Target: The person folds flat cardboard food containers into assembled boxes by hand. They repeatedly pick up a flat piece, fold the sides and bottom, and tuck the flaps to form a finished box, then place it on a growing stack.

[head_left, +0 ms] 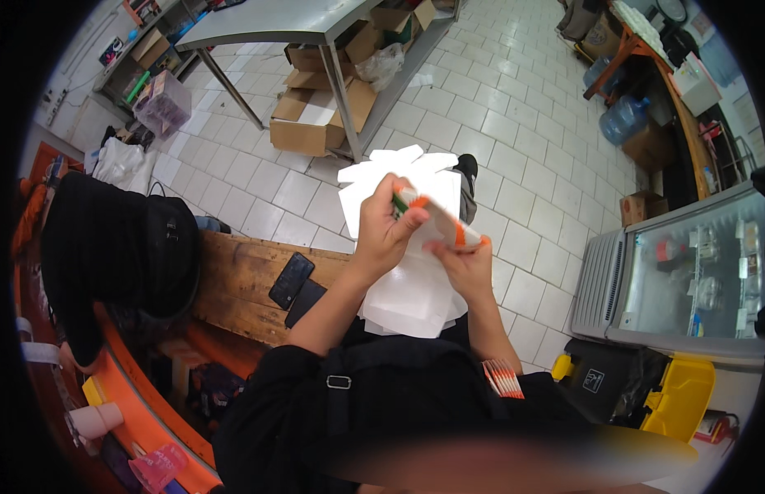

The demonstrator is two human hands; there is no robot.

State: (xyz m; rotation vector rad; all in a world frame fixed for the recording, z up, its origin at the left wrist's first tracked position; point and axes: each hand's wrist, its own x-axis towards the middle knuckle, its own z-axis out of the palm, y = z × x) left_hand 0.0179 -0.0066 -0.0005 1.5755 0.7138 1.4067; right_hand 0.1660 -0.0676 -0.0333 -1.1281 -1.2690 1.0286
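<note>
Between both hands is a partly folded white paper carton (445,221) with orange and green print, tilted above my lap. My left hand (385,229) grips its left end, thumb on the near side. Its right end is pinched in the fingers of my right hand (468,265). Under my hands, flat white carton blanks (405,290) lie in an overlapping pile across my lap, with more fanned out beyond. Close to my right elbow stands a row of nested orange-and-white folded cartons (503,379); what they rest on is hidden.
Left of me, a wooden bench (234,284) holds a dark phone (292,278) and a black bag (170,255). Ahead, a steel table (259,25) stands over cardboard boxes (304,132). A glass-door fridge (687,267) and a black-and-yellow bin (600,375) are at right.
</note>
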